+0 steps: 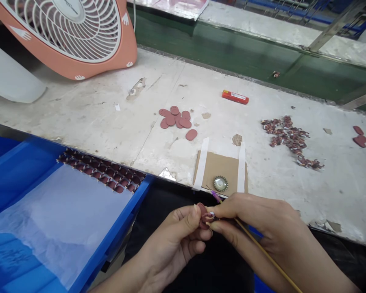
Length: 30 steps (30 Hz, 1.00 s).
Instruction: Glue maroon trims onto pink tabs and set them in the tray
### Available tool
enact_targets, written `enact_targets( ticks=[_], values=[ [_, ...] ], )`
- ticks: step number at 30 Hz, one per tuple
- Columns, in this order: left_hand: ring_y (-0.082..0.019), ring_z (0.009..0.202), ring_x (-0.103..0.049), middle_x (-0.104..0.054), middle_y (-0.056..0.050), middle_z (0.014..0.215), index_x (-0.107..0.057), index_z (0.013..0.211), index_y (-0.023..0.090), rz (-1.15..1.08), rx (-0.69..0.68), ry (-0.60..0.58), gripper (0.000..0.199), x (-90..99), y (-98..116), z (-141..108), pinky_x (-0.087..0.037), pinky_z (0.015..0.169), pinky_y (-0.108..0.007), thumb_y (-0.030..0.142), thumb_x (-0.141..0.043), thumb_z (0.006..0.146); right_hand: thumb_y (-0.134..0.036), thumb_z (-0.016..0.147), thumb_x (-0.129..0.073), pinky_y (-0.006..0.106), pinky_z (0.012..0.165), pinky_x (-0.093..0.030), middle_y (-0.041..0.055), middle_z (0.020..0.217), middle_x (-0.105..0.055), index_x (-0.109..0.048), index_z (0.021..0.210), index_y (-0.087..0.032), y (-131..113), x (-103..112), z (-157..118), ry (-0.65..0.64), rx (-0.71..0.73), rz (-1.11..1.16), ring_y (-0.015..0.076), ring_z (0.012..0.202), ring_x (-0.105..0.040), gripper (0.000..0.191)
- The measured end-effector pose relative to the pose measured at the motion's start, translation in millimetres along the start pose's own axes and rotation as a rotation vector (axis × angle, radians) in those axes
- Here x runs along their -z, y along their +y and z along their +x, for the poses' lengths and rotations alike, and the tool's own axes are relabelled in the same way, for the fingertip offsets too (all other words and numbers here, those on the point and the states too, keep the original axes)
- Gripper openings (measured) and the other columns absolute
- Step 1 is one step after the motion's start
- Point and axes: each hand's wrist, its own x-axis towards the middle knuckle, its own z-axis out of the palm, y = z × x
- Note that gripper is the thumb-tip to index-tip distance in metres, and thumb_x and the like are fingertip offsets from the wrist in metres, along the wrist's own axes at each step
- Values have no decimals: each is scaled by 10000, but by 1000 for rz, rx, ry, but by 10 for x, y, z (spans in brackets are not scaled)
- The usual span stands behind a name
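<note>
My left hand (pixel 177 238) pinches a small maroon rosette-like piece (pixel 205 216) between thumb and fingers, and part of it is hidden by my fingers. My right hand (pixel 256 219) grips a thin wooden stick (pixel 256 248) with a purple tip that reaches just above the piece. The two hands nearly meet at the piece. Just beyond them, a metal bottle cap (pixel 220 183) lies on a cardboard square (pixel 216 171) taped to the white workbench (pixel 88 114).
Flat red discs (pixel 173 118) and a heap of small maroon pieces (pixel 288 138) lie on the bench. A blue tray (pixel 122 215) lined with white paper holds rows of maroon pieces (pixel 103 173) at the left. A red lighter (pixel 235 97) and an orange fan (pixel 70 32) sit beyond.
</note>
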Motion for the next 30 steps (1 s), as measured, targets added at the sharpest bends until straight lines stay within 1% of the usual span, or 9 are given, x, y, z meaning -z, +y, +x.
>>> enact_targets(
  ticks=[2, 6, 10, 16, 22, 27, 30],
  values=[
    [-53, 495, -656, -714, 11, 567, -785, 661, 133, 5, 0, 3, 335, 5, -2, -4, -549, 451, -100, 377, -970, 525, -120, 943, -615, 141, 625, -507, -63, 785, -685, -650, 911, -228, -9, 0, 4, 1, -6, -10, 53, 670, -654, 118],
    [-55, 516, -663, -719, 8, 589, -786, 680, 133, 11, -9, 12, 314, 25, -4, -8, -552, 469, -101, 373, -955, 569, -130, 933, -619, 182, 610, -527, -44, 781, -694, -667, 921, -231, -35, 3, 3, -1, -19, -29, 89, 670, -667, 112],
    [-54, 510, -655, -713, 8, 587, -784, 678, 130, 11, -17, -2, 323, 33, -2, 0, -552, 465, -106, 380, -955, 567, -135, 940, -610, 213, 592, -535, -35, 775, -697, -672, 932, -241, -49, 3, 10, -1, -22, -24, 112, 656, -671, 124],
    [-53, 519, -658, -716, 9, 589, -787, 692, 135, 15, -13, -3, 316, 53, -7, -14, -555, 484, -105, 381, -950, 581, -131, 940, -612, 202, 617, -529, -47, 803, -704, -643, 901, -236, -40, -2, 38, -19, -6, -32, 98, 683, -676, 116],
    [-54, 504, -654, -712, 11, 567, -790, 685, 129, -4, -6, 15, 329, 48, 6, -17, -556, 471, -104, 371, -964, 546, -114, 937, -619, 177, 622, -515, -57, 797, -698, -645, 896, -223, -44, -15, 49, -19, 15, -22, 77, 684, -665, 119],
    [-56, 502, -655, -712, 11, 567, -787, 679, 128, -14, -9, 10, 333, 47, 19, -7, -567, 471, -112, 375, -964, 543, -112, 955, -593, 185, 616, -512, -39, 785, -684, -652, 874, -208, -53, -17, 71, -48, -8, -30, 91, 678, -657, 138],
    [-56, 504, -654, -713, 10, 567, -786, 678, 129, -12, -9, 5, 331, 52, 23, -13, -566, 472, -113, 376, -963, 545, -105, 952, -600, 178, 624, -509, -44, 800, -691, -650, 894, -212, -51, -16, 76, -46, 13, -34, 87, 686, -660, 132]
  ],
)
